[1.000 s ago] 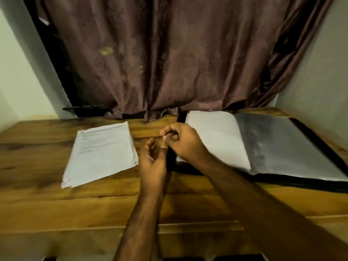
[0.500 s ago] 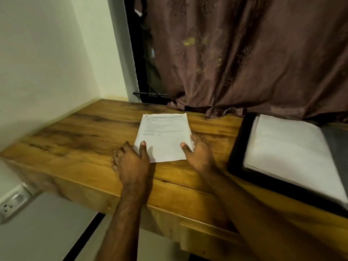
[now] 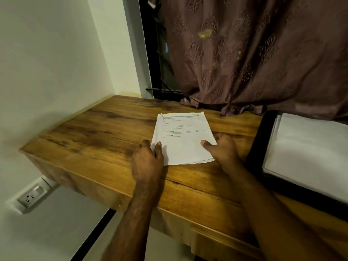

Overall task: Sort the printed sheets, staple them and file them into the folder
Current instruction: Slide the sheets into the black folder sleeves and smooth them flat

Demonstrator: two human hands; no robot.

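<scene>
- Here, nearest the front edge of the wooden table point(image 3: 105, 140), the left hand point(image 3: 146, 162) grips the near-left corner of the printed sheets point(image 3: 183, 140), thumb on top, fingers tucked beneath.
- The right hand point(image 3: 224, 151) pinches the near-right corner likewise, thumb flat on the paper; its other fingers are hidden.
- The sheets lie between both hands, long axis running away toward the back edge, both hands equally near.
- Paper is thin, matte, limp; a slightly fanned stack.
- Toward the right edge, well apart, the black folder point(image 3: 263, 132) lies open, glossy sleeves showing.
</scene>
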